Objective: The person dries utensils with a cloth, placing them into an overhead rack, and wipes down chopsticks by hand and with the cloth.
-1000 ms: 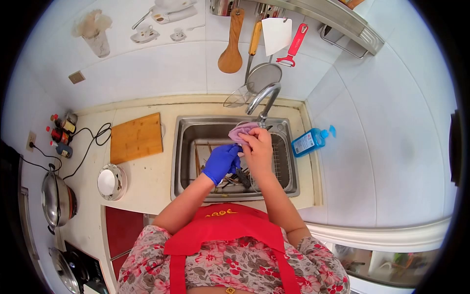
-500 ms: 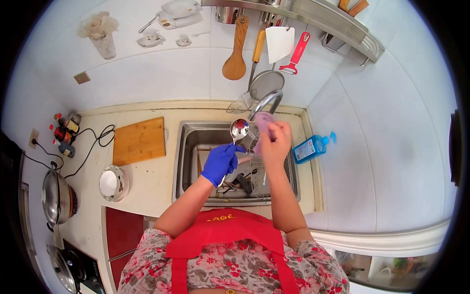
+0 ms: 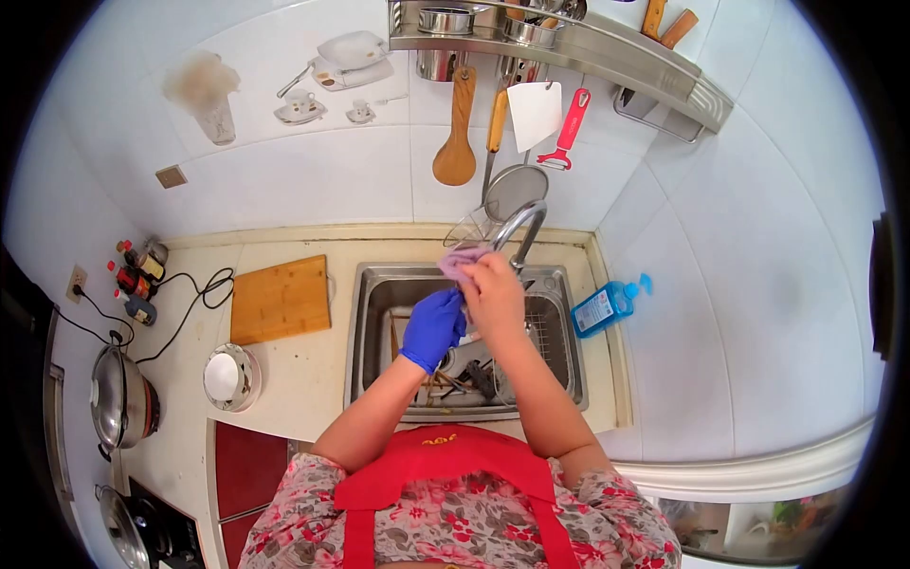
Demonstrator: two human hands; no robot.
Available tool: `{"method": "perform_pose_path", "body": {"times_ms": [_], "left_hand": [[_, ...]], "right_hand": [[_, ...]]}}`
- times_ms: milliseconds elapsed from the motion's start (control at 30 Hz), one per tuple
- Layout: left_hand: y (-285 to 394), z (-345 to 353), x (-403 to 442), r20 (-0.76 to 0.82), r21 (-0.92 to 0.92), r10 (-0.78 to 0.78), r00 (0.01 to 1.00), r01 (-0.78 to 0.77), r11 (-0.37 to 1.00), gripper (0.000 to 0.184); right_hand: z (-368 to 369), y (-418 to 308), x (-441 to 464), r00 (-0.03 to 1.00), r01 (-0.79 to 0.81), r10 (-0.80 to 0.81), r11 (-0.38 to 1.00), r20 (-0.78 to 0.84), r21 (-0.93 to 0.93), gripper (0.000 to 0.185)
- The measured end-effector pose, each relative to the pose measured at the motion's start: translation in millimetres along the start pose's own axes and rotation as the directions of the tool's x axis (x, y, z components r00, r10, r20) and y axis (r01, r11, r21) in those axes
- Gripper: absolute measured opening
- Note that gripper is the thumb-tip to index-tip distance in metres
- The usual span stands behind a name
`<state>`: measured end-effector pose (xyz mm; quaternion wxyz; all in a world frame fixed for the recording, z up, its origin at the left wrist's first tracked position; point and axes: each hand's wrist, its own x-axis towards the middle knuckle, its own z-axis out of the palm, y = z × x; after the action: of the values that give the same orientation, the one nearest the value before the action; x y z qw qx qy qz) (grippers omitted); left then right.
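Observation:
My left hand (image 3: pixel 434 329), in a blue glove, is closed over the sink around a metal spoon. The spoon's bowl is now hidden behind the purple cloth (image 3: pixel 461 263), and little of its handle shows. Bare and closed, my right hand (image 3: pixel 495 296) grips this cloth at the spoon's upper end, close against the gloved fingers. Both hands are just in front of the curved metal faucet (image 3: pixel 534 214). Below them, the steel sink (image 3: pixel 354 337) holds a wire rack (image 3: pixel 538 332) and several utensils (image 3: pixel 464 381), partly covered by my arms.
A blue soap pump bottle (image 3: pixel 603 310) stands right of the sink. On the left counter are a wooden cutting board (image 3: pixel 281 299), white bowls (image 3: pixel 227 376), a cord and sauce bottles (image 3: pixel 137 275). A wooden spatula (image 3: pixel 455 156), strainer (image 3: pixel 517 192) and red peeler (image 3: pixel 569 133) hang behind.
My right hand has brought the cloth left and down onto the spoon's bowl, which was shiny and uncovered before. The whole view has shifted slightly, with things sitting lower in it.

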<state>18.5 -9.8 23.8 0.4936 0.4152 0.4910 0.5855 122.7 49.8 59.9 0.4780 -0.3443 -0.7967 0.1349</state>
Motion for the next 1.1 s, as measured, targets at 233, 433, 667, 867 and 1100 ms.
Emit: {"method": "perform_pose_path", "body": {"times_ms": [233, 433, 667, 867, 1100], "left_hand": [[-70.0, -1.8, 2.3, -0.069, -0.13, -0.219, 0.973, 0.209, 0.969, 0.018], [-121.2, -22.6, 5.0, 0.07, 0.002, -0.251, 0.965, 0.252, 0.968, 0.023], [-91.0, -44.0, 19.6, -0.261, 0.318, -0.235, 0.936, 0.313, 0.895, 0.042], [-109.0, -49.2, 35.6, 0.038, 0.819, 0.035, 0.999, -0.051, 0.571, 0.04], [-105.8, -46.2, 35.8, -0.258, 0.337, -0.203, 0.945, 0.285, 0.897, 0.03]], "right_hand": [[62.5, 68.9, -47.9, 0.981, -0.186, 0.191, 0.977, -0.041, 0.103, 0.013], [79.2, 85.8, -75.3, 0.658, -0.671, 0.629, 0.24, 0.414, 0.702, 0.013], [59.2, 90.7, -76.2, 0.678, -0.725, 0.452, 0.544, 0.58, 0.423, 0.011], [63.8, 90.0, -83.1, 0.773, -0.473, 0.252, 0.84, 0.582, 0.266, 0.008], [99.1, 92.9, -112.4, 0.798, -0.58, 0.489, 0.782, 0.352, 0.228, 0.014]]}}
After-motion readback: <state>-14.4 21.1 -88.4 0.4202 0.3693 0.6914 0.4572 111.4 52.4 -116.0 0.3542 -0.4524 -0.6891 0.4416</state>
